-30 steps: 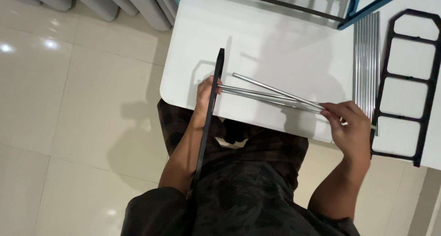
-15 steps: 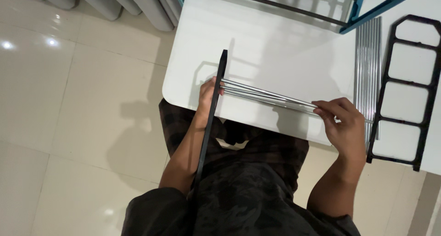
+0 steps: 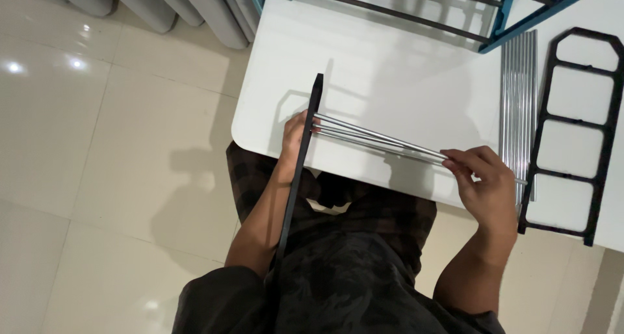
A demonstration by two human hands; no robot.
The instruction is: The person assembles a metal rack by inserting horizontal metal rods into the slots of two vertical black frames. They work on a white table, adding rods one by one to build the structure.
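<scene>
My left hand (image 3: 294, 138) grips a black plastic side frame (image 3: 300, 178) that stands on edge at the near edge of the white table (image 3: 390, 67). Several thin silver metal rods (image 3: 377, 140) run from that frame to the right, lying close together just above the tabletop. My right hand (image 3: 484, 184) pinches the right ends of these rods between thumb and fingers. The rods' left ends meet the black frame beside my left hand.
A bundle of spare silver rods (image 3: 518, 93) lies on the table to the right. Beside it lies a second black ladder-shaped frame (image 3: 575, 126). A blue metal rack (image 3: 520, 15) stands at the far edge. Glossy pale floor tiles (image 3: 97, 145) lie to the left.
The rods were fanned apart at their left ends a second ago; now they lie closer together. My right hand has shifted slightly along them. The black frame stays upright.
</scene>
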